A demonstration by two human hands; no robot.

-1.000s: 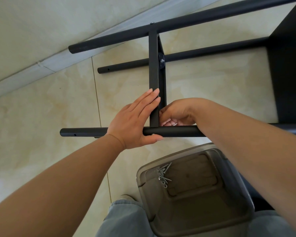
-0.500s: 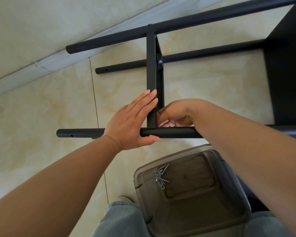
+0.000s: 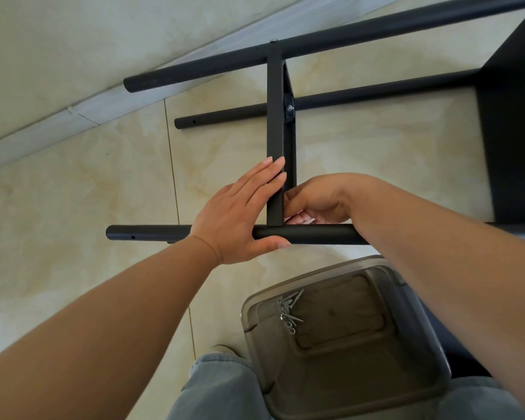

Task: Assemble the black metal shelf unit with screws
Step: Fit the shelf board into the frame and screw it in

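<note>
The black metal shelf frame lies on its side on the tiled floor. Its flat crossbar (image 3: 275, 116) runs from the far tube (image 3: 376, 31) to the near tube (image 3: 149, 233). My left hand (image 3: 240, 216) presses straight fingers against the crossbar's left face, with the thumb lying along the near tube. My right hand (image 3: 319, 198) has its fingers curled in behind the crossbar where it meets the near tube; whatever the fingertips hold is hidden. A silver bolt head (image 3: 290, 108) shows on the bracket at the middle tube (image 3: 225, 115).
A smoky translucent plastic container (image 3: 361, 398) sits on my lap with several loose silver screws (image 3: 288, 310) in its near-left corner. A black shelf panel (image 3: 515, 116) stands at the right. A wall and white skirting (image 3: 82, 112) run along the far left.
</note>
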